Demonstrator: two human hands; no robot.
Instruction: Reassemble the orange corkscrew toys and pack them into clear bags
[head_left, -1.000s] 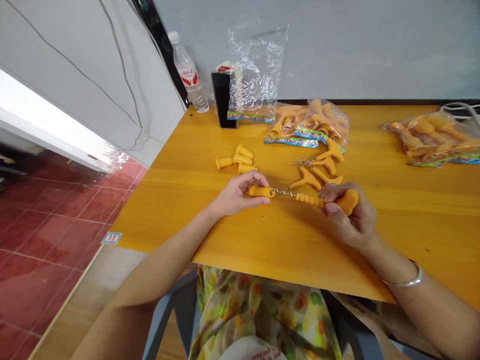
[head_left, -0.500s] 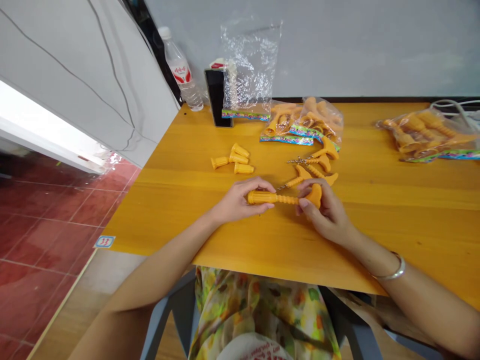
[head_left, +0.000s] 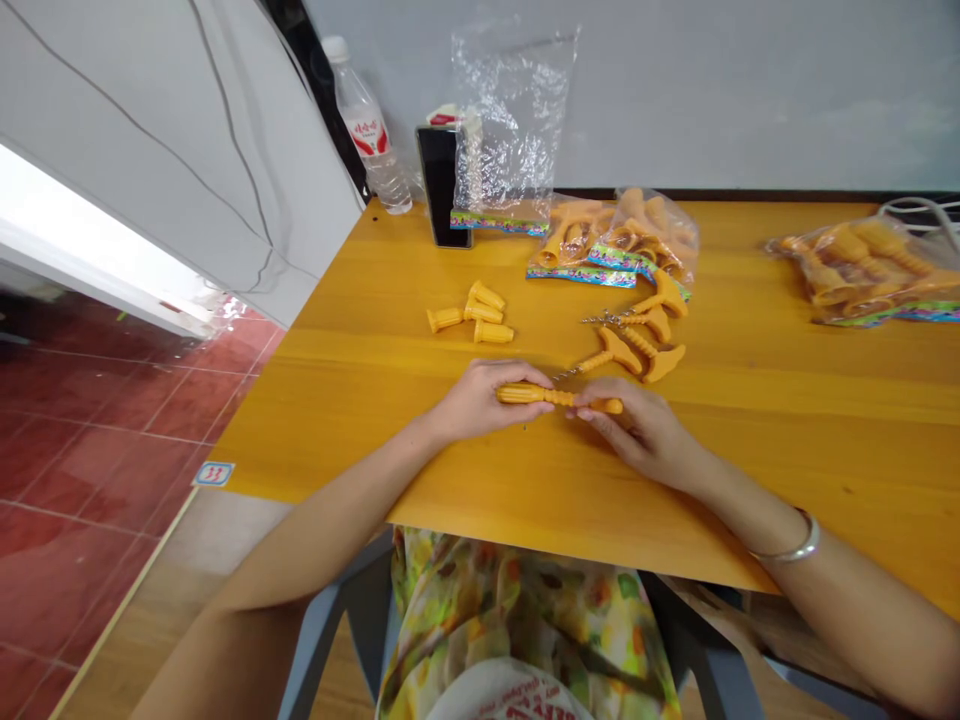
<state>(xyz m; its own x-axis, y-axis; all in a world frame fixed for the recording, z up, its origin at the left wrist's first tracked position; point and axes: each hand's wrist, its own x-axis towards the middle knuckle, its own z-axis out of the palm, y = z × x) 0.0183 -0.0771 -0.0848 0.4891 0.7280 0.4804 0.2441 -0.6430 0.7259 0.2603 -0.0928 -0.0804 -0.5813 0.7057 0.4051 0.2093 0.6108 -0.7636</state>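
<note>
My left hand (head_left: 484,400) is closed round a ribbed orange plastic sleeve (head_left: 517,394) just above the table. A corkscrew (head_left: 559,397) with a ridged orange shank points into the sleeve's right end, its metal spiral out of sight. My right hand (head_left: 634,425) grips this corkscrew by its T-shaped handle, which shows edge-on and is partly covered by the fingers. Beyond the hands lie several loose corkscrews (head_left: 651,360) with bare metal spirals. Farther left, several loose orange sleeves (head_left: 493,332) form a small group.
Clear bags of orange parts (head_left: 585,240) lie at the back, with another packed bag (head_left: 862,265) at right. A transparent bag (head_left: 510,140) stands before a dark phone (head_left: 441,185). A water bottle (head_left: 371,130) leans at the back left corner. White cables (head_left: 919,210) lie back right.
My right hand has come left, toward my left hand. The corkscrew's handle has turned from broad side to edge-on, and less of the shank shows outside the sleeve.
</note>
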